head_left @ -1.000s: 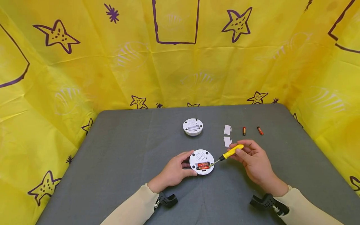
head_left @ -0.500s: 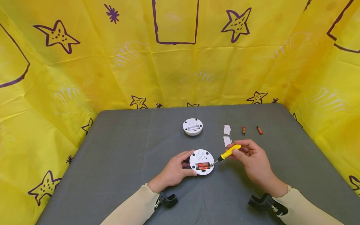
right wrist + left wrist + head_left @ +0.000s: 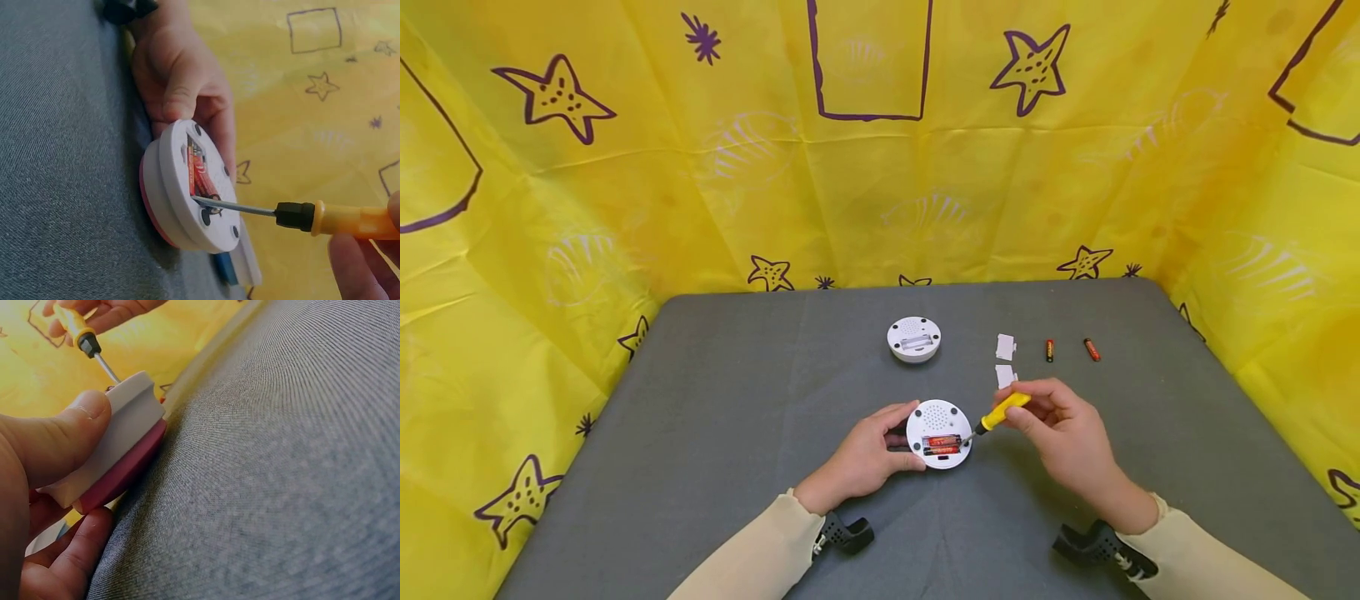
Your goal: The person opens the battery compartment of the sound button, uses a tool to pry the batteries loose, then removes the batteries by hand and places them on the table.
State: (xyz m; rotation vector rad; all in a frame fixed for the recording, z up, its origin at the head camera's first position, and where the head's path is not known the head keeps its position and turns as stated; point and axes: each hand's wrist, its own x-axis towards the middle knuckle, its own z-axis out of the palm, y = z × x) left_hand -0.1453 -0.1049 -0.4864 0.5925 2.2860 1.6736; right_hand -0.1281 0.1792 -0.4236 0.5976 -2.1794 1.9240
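Note:
My left hand (image 3: pixel 865 454) grips a round white device (image 3: pixel 936 414) by its left side, thumb at the near rim. The device is tilted, its underside with black feet and a speaker grille facing up; a pink band shows below in the left wrist view. Two red batteries (image 3: pixel 942 445) lie side by side in its open compartment. In my right hand (image 3: pixel 1071 433) a screwdriver (image 3: pixel 1006 411) with a yellow handle is pinched between thumb and fingers. Its metal tip (image 3: pixel 203 199) is at the compartment's end, right by the batteries' ends.
Farther back a second white device (image 3: pixel 914 340) lies underside up, its battery compartment bare. To its right are two white battery covers (image 3: pixel 1005 347), then two loose batteries (image 3: pixel 1049 350) on the grey tabletop (image 3: pixel 760 375). A yellow patterned cloth (image 3: pixel 865 192) stands around the table.
My right hand has shifted slightly left and down with the screwdriver, whose handle has come nearer the device. The tip stays at the compartment's end; the left hand holds still.

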